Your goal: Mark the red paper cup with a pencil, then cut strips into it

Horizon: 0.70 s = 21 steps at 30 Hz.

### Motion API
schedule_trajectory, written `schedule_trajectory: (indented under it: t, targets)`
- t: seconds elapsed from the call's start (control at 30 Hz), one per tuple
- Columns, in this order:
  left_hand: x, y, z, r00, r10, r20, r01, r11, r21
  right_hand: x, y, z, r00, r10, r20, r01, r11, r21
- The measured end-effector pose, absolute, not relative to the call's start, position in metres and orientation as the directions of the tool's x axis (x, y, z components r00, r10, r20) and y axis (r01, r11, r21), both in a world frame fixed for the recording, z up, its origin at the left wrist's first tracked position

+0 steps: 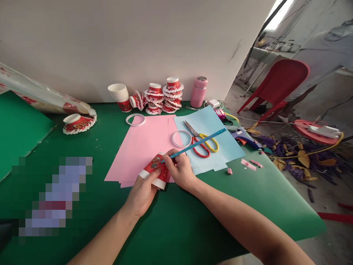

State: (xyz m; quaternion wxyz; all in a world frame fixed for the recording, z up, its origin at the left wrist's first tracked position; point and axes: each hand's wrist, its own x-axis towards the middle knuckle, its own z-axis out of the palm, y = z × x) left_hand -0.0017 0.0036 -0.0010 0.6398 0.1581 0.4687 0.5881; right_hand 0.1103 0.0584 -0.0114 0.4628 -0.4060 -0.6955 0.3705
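Note:
My left hand [143, 195] is closed round a red paper cup [162, 176] with white bands, held tilted above the table. A blue pencil [198, 141] sits in my right hand [180, 171], its lower end touching or very near the cup's printed side. Under and beyond my hands lie pink paper sheets [143, 143]. To their right, light blue paper [212, 162] carries scissors [200, 138] with one red and one yellow handle. A white tape ring [182, 139] rests across the two colours, and another tape ring [135, 119] lies at the pink paper's far edge.
Along the wall stand a stack of paper cups [119, 96], several frilled cups [164, 96] and a pink bottle [199, 92]. One frilled cup [78, 123] sits far left. A blue glue gun [246, 139] lies near the right table edge. Beyond are a red chair [284, 81] and a person [320, 59].

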Motion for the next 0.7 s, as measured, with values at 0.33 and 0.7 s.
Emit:
schedule_trajectory:
  t: [0.33,0.7]
  targets:
    - [-0.0015,0.0042,0.0017,-0.136,0.891,-0.433,-0.61,0.269,0.745,0.114,0.0575,-0.0087,-0.23,0.907,0.352,0.213,0.4,-0.891]
    - [-0.0072,0.0033,0.0046,-0.2,0.878,-0.435,-0.704,0.18,0.687,0.1205,0.0664,-0.0145,0.09,0.943,0.322,-0.151,0.332,-0.931]
